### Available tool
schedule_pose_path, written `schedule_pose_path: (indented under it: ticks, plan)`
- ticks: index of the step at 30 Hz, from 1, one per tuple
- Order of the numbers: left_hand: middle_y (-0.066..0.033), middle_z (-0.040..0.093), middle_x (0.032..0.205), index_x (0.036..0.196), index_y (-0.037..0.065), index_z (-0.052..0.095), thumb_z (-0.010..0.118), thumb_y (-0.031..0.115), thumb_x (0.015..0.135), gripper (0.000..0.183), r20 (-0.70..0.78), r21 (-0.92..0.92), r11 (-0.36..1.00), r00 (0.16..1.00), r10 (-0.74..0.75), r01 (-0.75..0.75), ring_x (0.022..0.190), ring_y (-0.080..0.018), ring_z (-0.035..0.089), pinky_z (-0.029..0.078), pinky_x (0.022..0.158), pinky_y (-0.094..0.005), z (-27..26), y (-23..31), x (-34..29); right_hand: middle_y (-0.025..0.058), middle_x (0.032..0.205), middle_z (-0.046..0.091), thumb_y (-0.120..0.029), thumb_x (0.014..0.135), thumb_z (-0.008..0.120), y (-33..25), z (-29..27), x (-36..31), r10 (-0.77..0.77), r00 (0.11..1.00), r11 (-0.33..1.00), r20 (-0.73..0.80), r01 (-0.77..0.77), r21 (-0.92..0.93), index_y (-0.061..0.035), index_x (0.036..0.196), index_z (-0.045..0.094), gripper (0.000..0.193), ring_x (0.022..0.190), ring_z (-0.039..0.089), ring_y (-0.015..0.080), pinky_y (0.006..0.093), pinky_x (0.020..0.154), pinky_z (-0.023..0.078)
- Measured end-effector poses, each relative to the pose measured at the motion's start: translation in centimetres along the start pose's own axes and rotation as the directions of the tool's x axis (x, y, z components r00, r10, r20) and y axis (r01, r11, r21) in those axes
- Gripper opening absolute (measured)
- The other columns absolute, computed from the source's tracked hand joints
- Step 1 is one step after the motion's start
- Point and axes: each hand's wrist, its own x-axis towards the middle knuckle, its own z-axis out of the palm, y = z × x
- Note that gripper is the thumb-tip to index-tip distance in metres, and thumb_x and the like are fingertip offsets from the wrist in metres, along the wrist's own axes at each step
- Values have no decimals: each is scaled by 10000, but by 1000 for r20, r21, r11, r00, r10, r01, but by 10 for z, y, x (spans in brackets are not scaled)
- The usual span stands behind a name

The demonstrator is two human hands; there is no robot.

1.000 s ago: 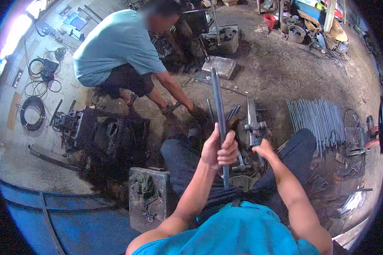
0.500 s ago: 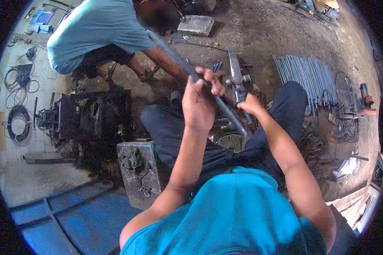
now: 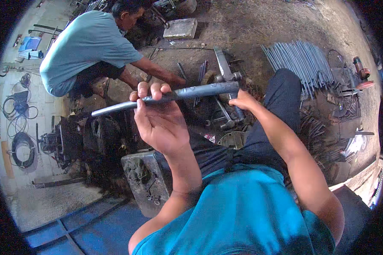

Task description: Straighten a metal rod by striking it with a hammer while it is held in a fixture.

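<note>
Turned anticlockwise since half a second ago, the metal rod point(image 3: 204, 90) now lies nearly crosswise before the person, one end toward 9 o'clock, the other between 2 and 3. The left hand point(image 3: 162, 123) grips it, fingers point(image 3: 155, 90) curled over the top, thumb pressed underneath, palm upturned. Small dark marks show on the rod's right-hand stretch, but whether they are writing cannot be told.

At the rod's right end, the right hand point(image 3: 246, 102) is closed round the handle of a hammer point(image 3: 230, 76); its far fingertips are hidden. The rod overlaps the hammer in view; I cannot tell whether they touch. Just below, between the person's legs, lies another hammer point(image 3: 229, 123).

From the middle of the view, a co-worker in a light blue shirt point(image 3: 87, 53) crouches at 10 o'clock, one arm reaching down near some thin dark rods point(image 3: 202, 72). A pale block point(image 3: 181, 29) rests at 12, a spread of grey rods point(image 3: 300, 63) at 2, and a grinder point(image 3: 361, 70) beyond them. A metal box point(image 3: 155, 202) stands at 7, a coil of cable point(image 3: 23, 148) at 9.
</note>
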Motion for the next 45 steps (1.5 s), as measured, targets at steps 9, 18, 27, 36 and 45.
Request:
schedule_pose_path:
  ticks: [9, 18, 27, 36, 45]
  plan:
    - [-71, 462, 996, 1035, 55, 443, 442, 70, 963, 74, -32, 197, 978, 997, 70, -62, 919, -213, 501, 431, 950, -389, -11, -4, -5, 249, 1035, 665, -380, 623, 721, -26, -18, -15, 33, 997, 997, 64, -29, -67, -21, 1050, 647, 564, 983, 639, 388, 430, 855, 498]
    - [-88, 583, 1004, 1037, 32, 498, 499, 167, 992, 142, -196, 536, 843, 964, 180, -48, 1004, -296, 620, 540, 902, -417, -30, -7, -4, 250, 1040, 663, -365, 634, 716, -45, -28, -28, 49, 996, 995, 68, -43, -90, -31, 1079, 636, 563, 997, 633, 395, 434, 871, 498]
    - [-147, 598, 1023, 1016, -31, 525, 568, 276, 947, 317, -391, 349, 927, 920, 10, 138, 1035, -262, 618, 549, 926, -386, -36, -1, -5, 240, 1142, 634, -404, 623, 798, -24, -13, -9, 16, 995, 999, 93, -13, -35, -55, 1153, 616, 660, 1081, 601, 388, 427, 940, 463]
    - [-174, 602, 1073, 1012, -49, 519, 549, 241, 957, 297, -484, 125, 959, 859, -163, 253, 1063, -264, 605, 547, 935, -341, -47, -4, -10, 194, 996, 682, -377, 613, 805, -31, -18, -15, 0, 999, 997, 34, 3, -77, -25, 994, 658, 539, 949, 648, 336, 395, 840, 487]
    - [-209, 618, 1120, 991, -18, 566, 528, 227, 973, 249, -387, 305, 936, 921, -45, 174, 1112, -320, 587, 514, 979, -401, -49, -5, -14, 259, 1095, 640, -370, 672, 728, -33, -17, -11, 14, 999, 978, 52, -3, -208, 17, 1111, 592, 601, 1024, 620, 411, 437, 921, 484]
